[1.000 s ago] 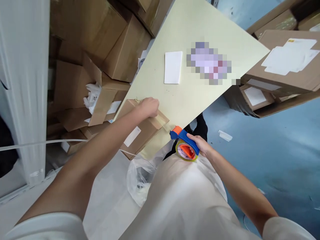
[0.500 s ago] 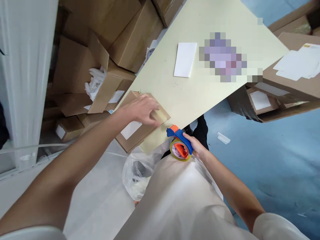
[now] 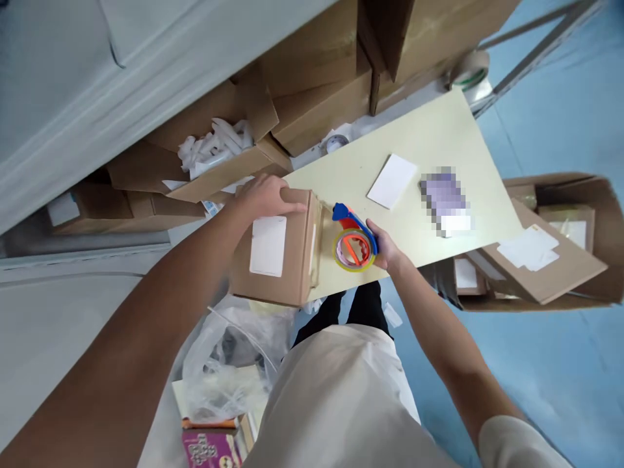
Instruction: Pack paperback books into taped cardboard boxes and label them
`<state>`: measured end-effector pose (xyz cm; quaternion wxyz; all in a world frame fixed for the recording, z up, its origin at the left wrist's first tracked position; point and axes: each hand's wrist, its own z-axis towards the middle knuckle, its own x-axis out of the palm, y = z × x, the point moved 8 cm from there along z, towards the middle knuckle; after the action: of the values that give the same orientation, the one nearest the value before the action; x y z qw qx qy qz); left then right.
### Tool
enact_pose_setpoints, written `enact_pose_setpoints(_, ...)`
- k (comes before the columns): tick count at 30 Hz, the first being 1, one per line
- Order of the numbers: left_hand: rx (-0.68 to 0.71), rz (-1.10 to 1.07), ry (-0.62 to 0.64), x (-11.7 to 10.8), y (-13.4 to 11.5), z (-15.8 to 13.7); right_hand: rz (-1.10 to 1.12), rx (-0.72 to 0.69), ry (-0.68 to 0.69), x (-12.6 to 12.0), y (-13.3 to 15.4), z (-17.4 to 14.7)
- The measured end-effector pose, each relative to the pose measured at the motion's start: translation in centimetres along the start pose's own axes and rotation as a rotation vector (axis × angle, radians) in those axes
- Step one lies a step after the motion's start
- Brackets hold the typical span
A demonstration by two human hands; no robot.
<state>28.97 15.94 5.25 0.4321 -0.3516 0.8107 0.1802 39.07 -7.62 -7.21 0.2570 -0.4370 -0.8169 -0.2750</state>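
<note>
My left hand [image 3: 267,195] grips a brown cardboard box [image 3: 292,250] at its far edge, thumb across the upper face and the other fingers partly hidden behind. A white label [image 3: 268,247] is stuck on that face. The box sits at the near left end of the pale table [image 3: 341,175]. To its right, apart from it, my right hand [image 3: 387,246] is closed round the handle of a blue and orange tape dispenser [image 3: 358,237], which carries a roll of yellowish tape.
White sheets [image 3: 392,181] and a blurred purple item lie on the table. An open carton [image 3: 229,169] of white pieces stands behind the box. Another large carton [image 3: 597,227] holds boxes at the right. A plastic bag [image 3: 219,377] hangs below at the left.
My left hand has come down onto the box and taken hold, and the box has turned. My right hand has raised the tape dispenser over the table, beside the box. The view has rotated.
</note>
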Motion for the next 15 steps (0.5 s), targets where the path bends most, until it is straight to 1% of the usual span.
enact_pose_setpoints(1, -0.062, -0.032, -0.048, -0.4, 0.5, 0.0, -0.075, -0.005, 0.011, 0.7, 2.0, 0.9)
enact_pose_setpoints(3, -0.149, -0.078, -0.163, -1.1, 0.6, -0.5, -0.203, -0.001, 0.033, 2.0, 5.2, 2.4)
enact_pose_setpoints(4, -0.154, -0.096, -0.222, -1.3, 0.1, -1.0, -0.251, 0.007, 0.041, 2.5, 6.2, 3.0)
enact_pose_setpoints(5, -0.129, -0.105, -0.275, -1.4, -0.6, -1.6, -0.289, 0.019, 0.047, 2.9, 7.0, 3.5)
enact_pose_setpoints(6, -0.074, -0.103, -0.31, -1.3, -1.6, -2.2, -0.32, 0.033, 0.052, 3.1, 7.3, 3.8)
enact_pose_setpoints(8, 0.059, -0.085, -0.307, -0.5, -3.6, -3.2, -0.365, 0.046, 0.058, 3.2, 7.5, 4.2)
enact_pose_setpoints(10, 0.126, -0.081, -0.261, 0.3, -4.6, -3.9, -0.38, -0.002, 0.058, 3.1, 7.5, 4.6)
enact_pose_setpoints(12, 0.131, -0.102, -0.241, 0.7, -4.7, -4.1, -0.385, -0.098, 0.045, 2.8, 7.9, 4.9)
enact_pose_setpoints(15, 0.126, -0.139, -0.255, 0.7, -4.3, -3.9, -0.444, -0.223, 0.018, 2.3, 8.6, 4.6)
